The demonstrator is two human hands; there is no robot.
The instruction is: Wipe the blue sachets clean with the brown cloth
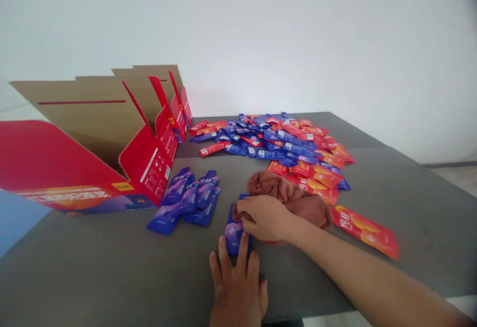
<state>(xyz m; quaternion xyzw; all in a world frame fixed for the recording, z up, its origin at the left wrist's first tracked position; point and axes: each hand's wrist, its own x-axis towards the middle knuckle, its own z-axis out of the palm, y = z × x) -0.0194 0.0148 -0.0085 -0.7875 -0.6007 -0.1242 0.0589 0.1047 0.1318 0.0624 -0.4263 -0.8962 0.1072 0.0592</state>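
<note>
A blue pouch (233,235) with a purple print lies flat on the grey table in front of me. My left hand (238,285) has its fingers spread, with fingertips resting on the pouch's near end. A bunched brown cloth (309,207) is gripped in my right hand (264,217), which presses part of it onto the pouch's upper portion. The cloth and hand hide much of that pouch. To the left, several similar blue pouches (186,200) overlap in a small group. A single red-orange pouch (367,230) lies right of the cloth.
Open red cartons (149,168) stand in a row along the left, flaps raised. A large mixed heap of blue and red pouches (268,140) covers the table's far middle. Behind the grey table (112,267) rises a white wall (298,43).
</note>
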